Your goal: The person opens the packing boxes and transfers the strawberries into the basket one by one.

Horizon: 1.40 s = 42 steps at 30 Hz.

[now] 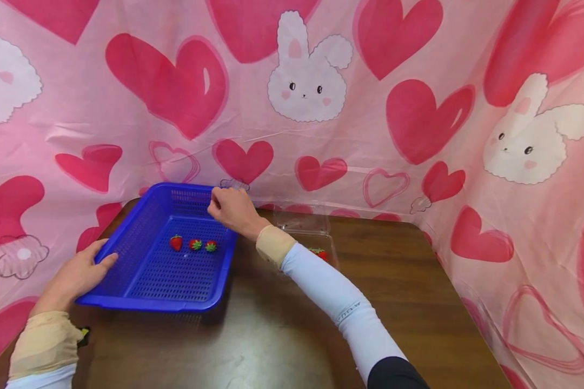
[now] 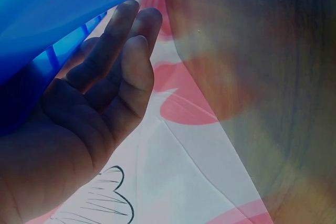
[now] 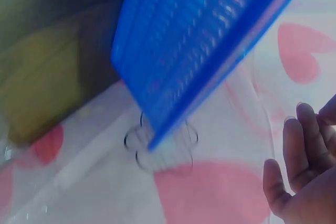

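Note:
A blue plastic basket (image 1: 175, 302) with slotted walls stands at the left of the table. Inside it lie three strawberries: a red one (image 1: 176, 243), a middle one (image 1: 195, 245) with green leaves up, and another (image 1: 211, 246) beside it. My left hand (image 1: 78, 275) holds the basket's left rim, thumb over the edge; in the left wrist view its fingers lie under the blue rim. Above the basket's far right corner is my right hand (image 1: 236, 210), its fingers loosely bent. No held thing shows in the right wrist view, where part of the hand (image 3: 310, 177) is cut off.
A clear plastic box (image 1: 334, 253) with its lid (image 1: 302, 220) raised stands behind my right forearm; strawberries (image 1: 319, 253) in it are partly hidden. The brown wooden table (image 1: 394, 302) meets a pink heart-and-rabbit cloth (image 1: 253, 119) at the back and sides.

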Motion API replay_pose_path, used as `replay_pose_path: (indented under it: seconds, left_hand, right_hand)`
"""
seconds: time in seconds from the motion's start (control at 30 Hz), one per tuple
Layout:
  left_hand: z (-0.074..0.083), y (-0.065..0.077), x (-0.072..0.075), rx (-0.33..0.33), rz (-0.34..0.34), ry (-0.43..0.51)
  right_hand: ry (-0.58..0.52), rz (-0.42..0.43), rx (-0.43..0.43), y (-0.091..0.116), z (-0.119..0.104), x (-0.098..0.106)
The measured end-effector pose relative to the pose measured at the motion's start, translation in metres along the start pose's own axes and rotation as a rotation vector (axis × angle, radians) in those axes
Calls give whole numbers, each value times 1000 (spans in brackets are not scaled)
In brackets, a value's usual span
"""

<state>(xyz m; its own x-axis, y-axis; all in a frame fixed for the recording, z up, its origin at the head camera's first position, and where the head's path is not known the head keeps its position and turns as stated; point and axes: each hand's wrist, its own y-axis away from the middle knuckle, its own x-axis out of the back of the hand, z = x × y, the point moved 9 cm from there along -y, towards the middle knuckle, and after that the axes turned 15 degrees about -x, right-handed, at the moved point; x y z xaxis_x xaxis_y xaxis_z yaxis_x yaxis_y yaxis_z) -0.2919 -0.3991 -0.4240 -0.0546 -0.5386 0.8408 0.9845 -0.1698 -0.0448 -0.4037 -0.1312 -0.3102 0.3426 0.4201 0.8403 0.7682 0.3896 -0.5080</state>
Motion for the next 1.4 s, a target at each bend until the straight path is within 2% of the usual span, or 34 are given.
replay_pose_path:
  seconds: [0.2,0.43,0.7,0.87,1.1,1.3,1.4]
  left_hand:
    - [1,-1,2,-6,1,-11]
    - [1,-1,1,-9,-1,-13]
    - [-2,-2,-2,-1,-15,0]
    - [-2,-3,-2,-5,-1,-18]
    - [-4,-2,0,4,-18,-21]
    - [-2,-3,0,-16,0,-39]
    - [-2,-3,-1,-8,-6,-33]
  right_hand:
    - [-74,-9,-15,2,26,25]
    - [-132,-34,-10,16,55,45]
    - [-54,-82,-38,43,98,56]
    - [28,-115,-72,68,129,52]
    - [153,-273,-88,95,154,25]
    - [296,-539,-78,116,163,-2]
    - [302,-655,-93,125,166,-12]
